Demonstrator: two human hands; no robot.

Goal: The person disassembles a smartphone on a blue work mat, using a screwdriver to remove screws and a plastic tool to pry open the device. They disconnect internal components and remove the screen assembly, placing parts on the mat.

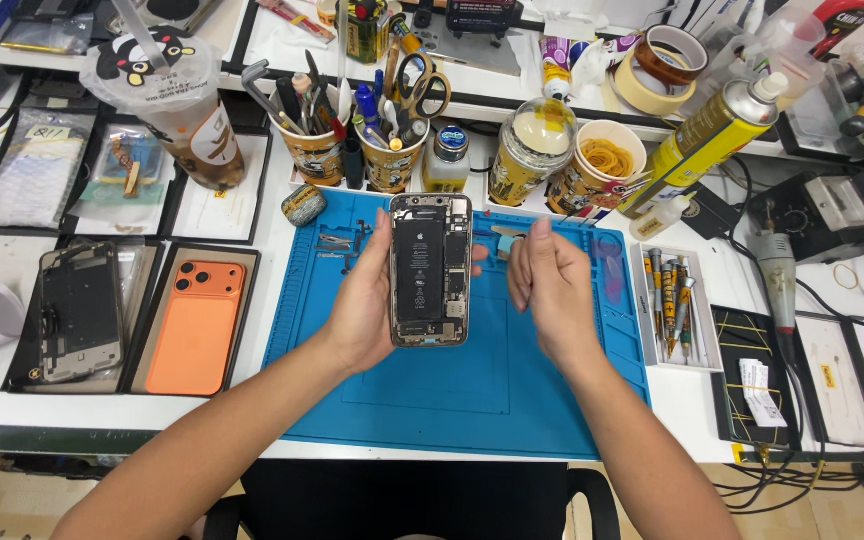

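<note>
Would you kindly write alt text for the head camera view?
The left hand holds an opened black smartphone, internals showing, above a blue silicone work mat. The right hand hovers beside it, fingers pinched.

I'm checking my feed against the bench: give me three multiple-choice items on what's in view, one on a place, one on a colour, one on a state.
1. Where is the opened phone?
A. in the left hand, above the blue mat
B. flat on the black tray
C. inside a paper cup

2. What colour is the phone back lying left of the mat?
A. green
B. orange
C. white

3. How is the right hand?
A. gripping the spray can
B. flat on the mat
C. raised beside the phone, fingers curled

Answers: 1 A, the left hand's fingers wrap its edge over the mat. 2 B, it is plainly orange. 3 C, it hovers just right of the phone, clear of the mat.
</note>
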